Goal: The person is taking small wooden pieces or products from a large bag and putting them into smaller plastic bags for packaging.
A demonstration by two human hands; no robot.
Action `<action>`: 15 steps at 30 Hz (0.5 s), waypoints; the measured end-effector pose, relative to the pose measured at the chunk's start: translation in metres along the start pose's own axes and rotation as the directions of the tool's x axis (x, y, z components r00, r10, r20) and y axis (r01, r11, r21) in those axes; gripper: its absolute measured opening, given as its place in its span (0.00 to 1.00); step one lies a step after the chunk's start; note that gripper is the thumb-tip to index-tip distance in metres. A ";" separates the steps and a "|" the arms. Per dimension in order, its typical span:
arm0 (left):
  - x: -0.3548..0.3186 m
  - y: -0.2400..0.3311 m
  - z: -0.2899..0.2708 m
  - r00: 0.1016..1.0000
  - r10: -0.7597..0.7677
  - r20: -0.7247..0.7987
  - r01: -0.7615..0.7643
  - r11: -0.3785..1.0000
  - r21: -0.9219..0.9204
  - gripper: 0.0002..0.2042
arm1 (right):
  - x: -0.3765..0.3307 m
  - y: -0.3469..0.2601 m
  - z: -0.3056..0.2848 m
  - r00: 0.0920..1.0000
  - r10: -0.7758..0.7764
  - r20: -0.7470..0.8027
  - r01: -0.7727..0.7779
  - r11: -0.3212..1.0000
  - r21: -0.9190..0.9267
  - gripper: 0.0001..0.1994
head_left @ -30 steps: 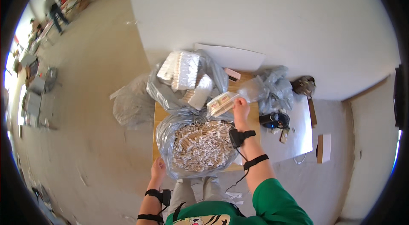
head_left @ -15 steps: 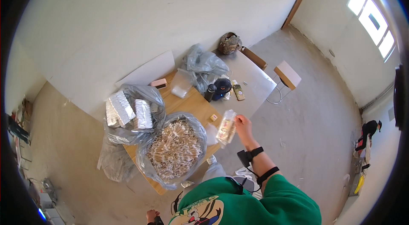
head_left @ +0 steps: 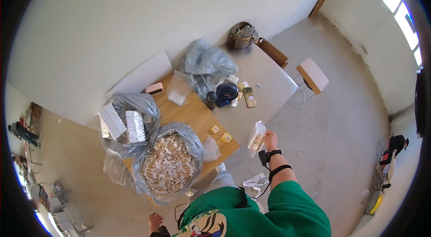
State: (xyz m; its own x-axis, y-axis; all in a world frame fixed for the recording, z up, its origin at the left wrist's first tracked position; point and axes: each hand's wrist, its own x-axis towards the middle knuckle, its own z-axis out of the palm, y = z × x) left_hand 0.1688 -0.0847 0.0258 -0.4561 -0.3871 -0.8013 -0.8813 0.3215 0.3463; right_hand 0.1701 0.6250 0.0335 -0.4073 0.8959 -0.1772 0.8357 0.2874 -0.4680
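My right hand (head_left: 270, 141) is closed on the edge of a clear plastic bag (head_left: 257, 139), held up past the right end of the wooden table. Inside the bag lie a few sticks, apparently cotton swabs, gathered toward its lower part. My left hand (head_left: 155, 221) hangs low, below the table's near edge, fingers loosely bent and apart, with nothing visible in it. A big heap of cotton swabs (head_left: 169, 165) with wooden sticks fills an open grey plastic sack (head_left: 195, 140) on the table. Two small yellow boxes (head_left: 226, 138) (head_left: 214, 129) lie near the right corner.
White wrapped packs (head_left: 135, 126) sit in another grey sack at left. Across the wooden table (head_left: 179, 116) and the adjoining grey table (head_left: 265, 71) are clear bags (head_left: 177, 97), a dark fan (head_left: 226, 94), a phone (head_left: 249, 96) and a stool (head_left: 313, 75) beyond. Other people work at the far edges.
My right hand has carried the bag rightward, away from the table corner, and a second yellow box now shows. Fewer sticks show in the bag. The view has shifted slightly.
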 end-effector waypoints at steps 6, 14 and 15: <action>-0.012 -0.011 0.030 0.982 0.188 0.022 -0.190 0.974 0.127 0.18 | 0.073 -0.012 0.055 0.991 -0.123 0.045 0.121 0.992 0.043 0.07; -0.078 0.024 0.052 0.983 0.134 -0.122 -0.111 0.978 0.179 0.18 | 0.119 -0.019 0.144 0.937 -0.195 0.290 0.145 0.972 0.184 0.04; -0.082 0.022 0.050 0.985 0.124 -0.122 -0.099 0.976 0.192 0.18 | 0.119 -0.026 0.155 0.926 -0.179 0.332 0.116 0.973 0.199 0.04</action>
State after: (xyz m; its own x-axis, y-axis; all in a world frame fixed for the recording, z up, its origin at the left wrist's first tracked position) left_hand 0.1934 -0.0028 0.0747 -0.5737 -0.4466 -0.6866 -0.7914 0.5181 0.3243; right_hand 0.0428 0.6713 -0.1090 -0.6489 0.6658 -0.3683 0.6927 0.3167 -0.6480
